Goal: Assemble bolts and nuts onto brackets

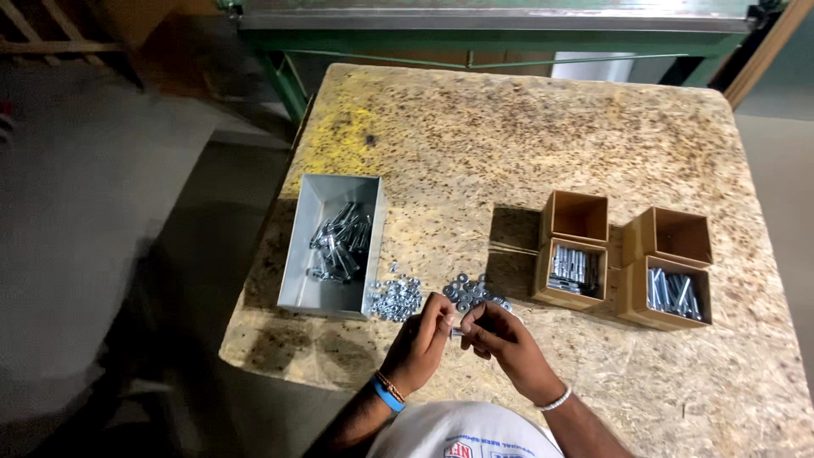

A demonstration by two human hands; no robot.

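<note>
My left hand [421, 341] and my right hand [502, 337] meet above the near edge of a chipboard table [543, 144], fingertips pinched together around a small metal piece that is mostly hidden between them. Just beyond my fingers lie two loose heaps: small nuts [395, 297] on the left and washers [471, 291] on the right. A grey metal tray [320, 270] with several bolts [342, 241] stands to the left of the heaps.
Four small cardboard boxes stand at the right. The two near ones [571, 273] [672, 293] hold bolts; the two far ones [577, 216] [676, 234] look empty. A green metal frame [475, 42] stands behind the table. Grey floor lies to the left.
</note>
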